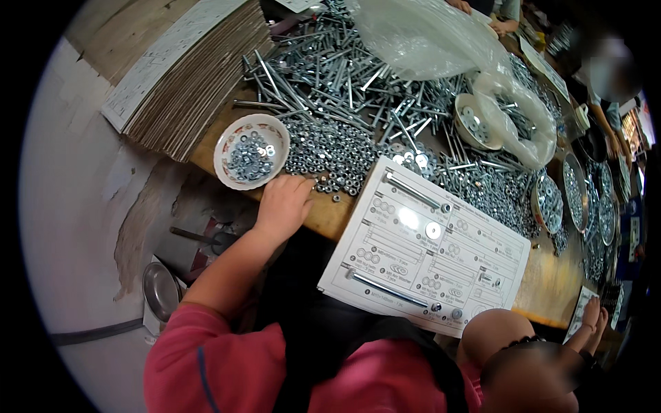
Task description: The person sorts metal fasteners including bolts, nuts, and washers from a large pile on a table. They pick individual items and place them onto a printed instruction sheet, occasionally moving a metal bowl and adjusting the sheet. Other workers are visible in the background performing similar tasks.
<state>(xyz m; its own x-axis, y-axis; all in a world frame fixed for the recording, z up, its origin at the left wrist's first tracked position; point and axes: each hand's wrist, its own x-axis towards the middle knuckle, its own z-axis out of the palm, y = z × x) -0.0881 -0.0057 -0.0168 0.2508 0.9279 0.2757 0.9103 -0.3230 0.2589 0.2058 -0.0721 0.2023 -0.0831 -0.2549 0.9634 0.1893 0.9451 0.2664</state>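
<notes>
The left hand (285, 206) rests against the nuts (330, 148) on the counter (544, 292), beside a bowl (220, 155); curled fingers conceal its grip (holding something or not, I cannot tell). The right hand is out of sight; a plastic bag (427, 41) partly covers the bolts (330, 76).

We've got glare on the white sheet (413, 255), shadow under the table (551, 297), black corners, fisheye-bent edges, blurred patches right.
</notes>
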